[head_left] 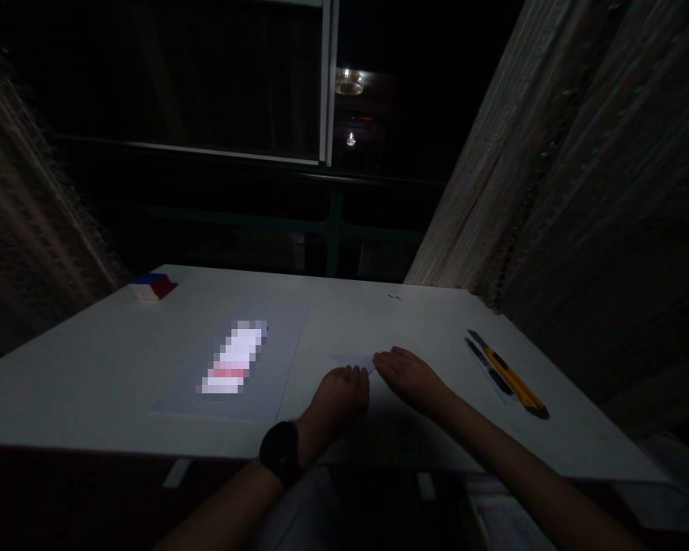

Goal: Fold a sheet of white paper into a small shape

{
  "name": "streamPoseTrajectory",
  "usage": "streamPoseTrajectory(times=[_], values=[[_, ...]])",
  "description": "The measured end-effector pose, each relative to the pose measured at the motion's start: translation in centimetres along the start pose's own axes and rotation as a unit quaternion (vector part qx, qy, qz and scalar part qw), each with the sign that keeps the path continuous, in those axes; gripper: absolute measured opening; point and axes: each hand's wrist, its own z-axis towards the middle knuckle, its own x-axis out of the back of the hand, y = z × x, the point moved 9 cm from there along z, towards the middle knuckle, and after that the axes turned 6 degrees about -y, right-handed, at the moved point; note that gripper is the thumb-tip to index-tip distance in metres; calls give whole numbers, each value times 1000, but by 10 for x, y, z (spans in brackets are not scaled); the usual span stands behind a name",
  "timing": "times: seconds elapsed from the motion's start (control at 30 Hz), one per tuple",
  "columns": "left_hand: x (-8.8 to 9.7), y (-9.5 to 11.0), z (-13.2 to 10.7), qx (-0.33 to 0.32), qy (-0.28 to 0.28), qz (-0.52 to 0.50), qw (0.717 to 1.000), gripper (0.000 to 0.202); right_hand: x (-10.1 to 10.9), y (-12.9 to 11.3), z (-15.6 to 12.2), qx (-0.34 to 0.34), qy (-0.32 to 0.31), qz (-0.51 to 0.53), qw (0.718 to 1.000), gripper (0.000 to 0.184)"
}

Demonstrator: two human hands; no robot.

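Observation:
A small white piece of paper (347, 359) lies near the front middle of the table, partly covered by both my hands. My left hand (340, 398), with a dark watch (279, 453) on its wrist, is closed on the paper with its fingers curled. Close beside it, my right hand (410, 377) has its fingertips together at the paper's edge and is closed on it. The thumbs are hidden, and the dim light blurs the paper's shape.
A larger sheet (287, 367) on the left bears a bright blurred-out phone-shaped thing (233, 360). A colored cube (152, 286) stands at the far left. On the right lie a yellow cutter knife (511, 375) and a pen (490, 367). Small scraps (395, 297) sit near the table's (344, 306) back edge.

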Motion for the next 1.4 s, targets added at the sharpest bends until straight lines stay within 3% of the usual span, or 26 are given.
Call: streamPoseTrajectory(times=[0.1, 0.2, 0.33, 0.47, 0.53, 0.77, 0.87, 0.97, 1.1, 1.2, 1.3, 1.4], values=[[27, -12, -4, -10, 73, -53, 996, 25, 17, 12, 0, -38, 66, 65, 995, 31], [47, -38, -8, 9, 132, -162, 978, 26, 35, 36, -6, -138, 133, 163, 968, 29], [51, -62, -6, 28, 127, -303, 944, 27, 39, 56, -12, -228, 124, 320, 911, 26], [41, -65, 6, 67, 72, -410, 907, 26, 42, 60, -5, -253, 111, 440, 855, 36], [32, -66, 13, 97, 49, -471, 875, 22, 43, 63, 2, -270, 112, 480, 827, 31], [-12, -74, 22, 197, 5, -675, 711, 25, 38, 75, 14, -316, 109, 555, 761, 33], [-21, -83, 21, 226, 47, -709, 667, 29, 24, 78, 10, -338, 100, 596, 722, 35], [-15, -91, 27, 210, 84, -699, 678, 32, 6, 79, 7, -353, 99, 652, 663, 34], [-3, -99, 41, 181, 97, -641, 740, 23, -13, 77, 6, -361, 112, 725, 576, 43], [-2, -100, 49, 155, 97, -613, 768, 22, -19, 80, 2, -382, 138, 731, 549, 45], [-12, -96, 50, 158, 83, -651, 738, 31, -25, 83, -2, -395, 153, 728, 539, 41], [-20, -90, 48, 181, 75, -689, 698, 35, -26, 81, -2, -388, 153, 725, 547, 36]])
